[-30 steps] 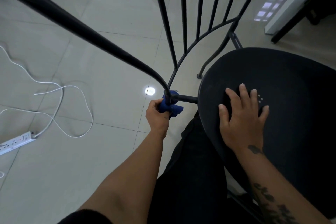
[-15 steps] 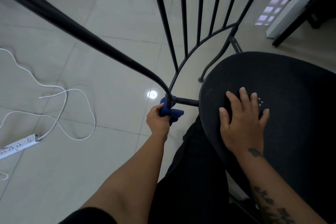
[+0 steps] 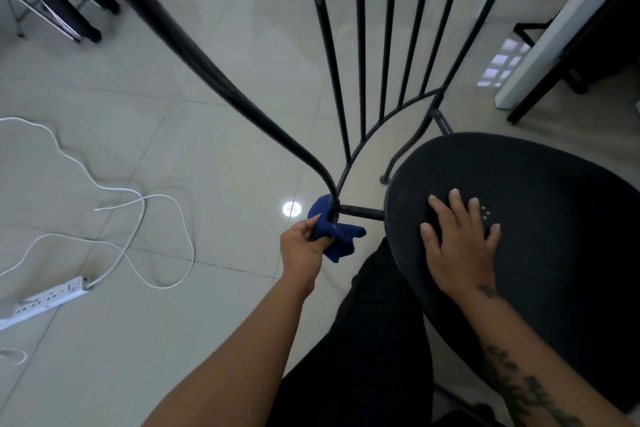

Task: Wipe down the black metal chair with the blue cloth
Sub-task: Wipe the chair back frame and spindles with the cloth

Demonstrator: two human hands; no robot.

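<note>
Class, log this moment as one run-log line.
left hand: grips blue cloth at chair frame joint | right hand: flat on seat | wiping underway

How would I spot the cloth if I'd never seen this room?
Find the round black chair seat with the right hand flat on it. A short bar leaves its left edge to a frame joint; the cloth is bunched there in the left hand. It is the only deep blue thing.

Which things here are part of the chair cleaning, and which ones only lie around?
Belonging to the job:
- black metal chair
- blue cloth
- left hand gripping the cloth
- right hand flat on the seat

Just lying about:
- white power strip
- white cables
- white desk
</note>
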